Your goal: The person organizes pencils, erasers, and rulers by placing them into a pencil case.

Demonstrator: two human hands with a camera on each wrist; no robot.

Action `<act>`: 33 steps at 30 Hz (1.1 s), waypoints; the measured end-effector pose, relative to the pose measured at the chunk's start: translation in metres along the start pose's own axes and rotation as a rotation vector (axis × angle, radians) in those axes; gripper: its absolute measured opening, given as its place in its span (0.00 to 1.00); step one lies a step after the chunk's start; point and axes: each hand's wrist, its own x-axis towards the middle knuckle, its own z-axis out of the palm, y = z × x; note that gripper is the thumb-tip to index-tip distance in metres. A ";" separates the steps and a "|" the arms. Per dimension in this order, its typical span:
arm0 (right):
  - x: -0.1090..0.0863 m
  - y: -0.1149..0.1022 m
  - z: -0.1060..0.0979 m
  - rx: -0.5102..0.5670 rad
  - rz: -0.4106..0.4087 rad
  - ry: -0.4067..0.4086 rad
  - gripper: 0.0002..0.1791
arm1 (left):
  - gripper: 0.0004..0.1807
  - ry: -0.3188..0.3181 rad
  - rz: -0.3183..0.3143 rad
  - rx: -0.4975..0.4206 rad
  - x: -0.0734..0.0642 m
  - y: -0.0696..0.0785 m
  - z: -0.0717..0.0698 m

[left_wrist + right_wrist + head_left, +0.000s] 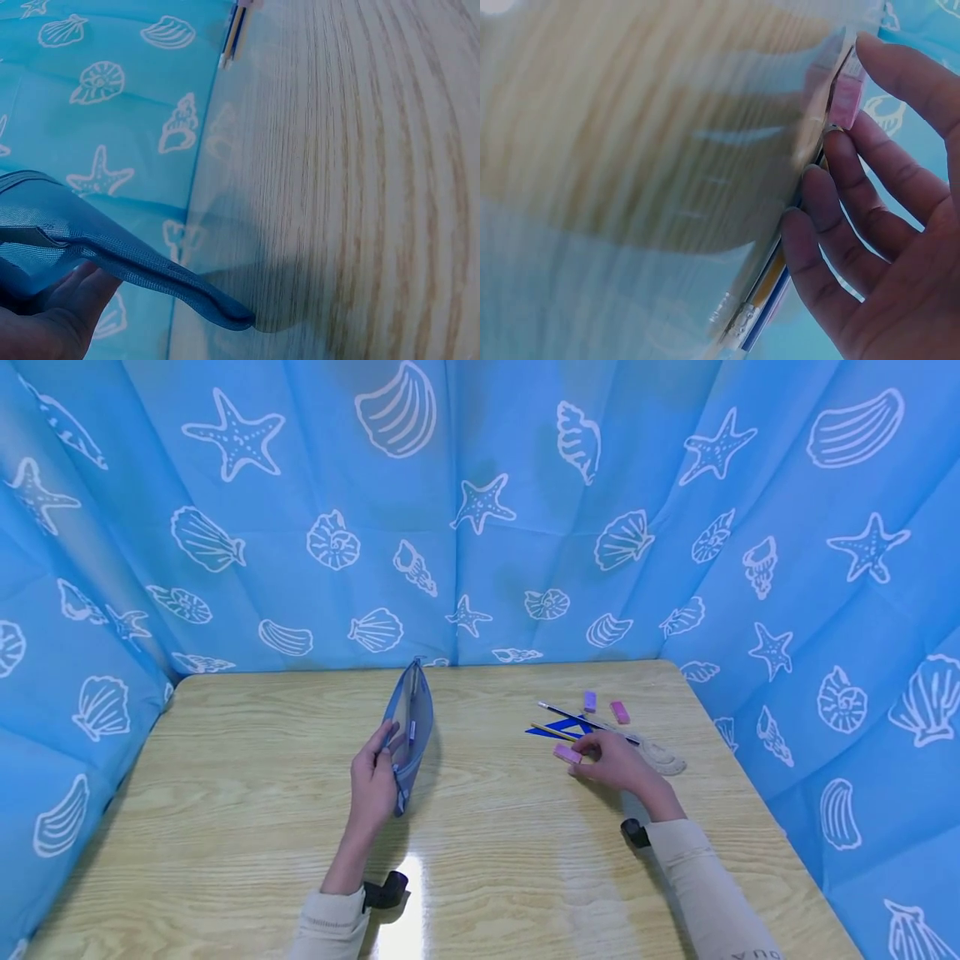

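My left hand [372,777] grips a blue zip pencil pouch [422,718] by its side, thumb on the near face. The pouch stands with its mouth spread, and a small white-and-purple item [412,732] shows inside. In the left wrist view, the pouch's mesh side [142,259] slants down to the tabletop beside my fingers. At the right, my right hand [615,764] pinches a pink eraser [567,753] between thumb and index finger. The right wrist view has the eraser [847,97] at the fingertips, the other fingers loosely bent close to the table.
Just beyond my right hand lie a blue set square [551,729], a yellow pencil [551,732] and a dark pencil [570,713]. A purple eraser [590,702] and another pink eraser [620,712] are behind them. A clear protractor [663,760] lies right of the hand. Blue curtains [480,568] border the wooden table [247,793].
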 end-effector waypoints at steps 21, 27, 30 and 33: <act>0.003 -0.005 0.005 -0.017 0.042 0.008 0.10 | 0.27 -0.006 0.011 -0.018 0.001 -0.002 -0.004; 0.001 -0.006 0.005 -0.001 0.050 0.041 0.11 | 0.27 -0.002 0.014 -0.015 0.001 -0.003 -0.003; 0.000 -0.006 0.004 0.019 0.043 0.057 0.12 | 0.27 0.002 0.011 -0.029 0.002 -0.003 -0.003; -0.002 -0.007 0.004 0.031 0.050 0.059 0.13 | 0.27 0.002 0.002 -0.045 0.002 -0.002 -0.003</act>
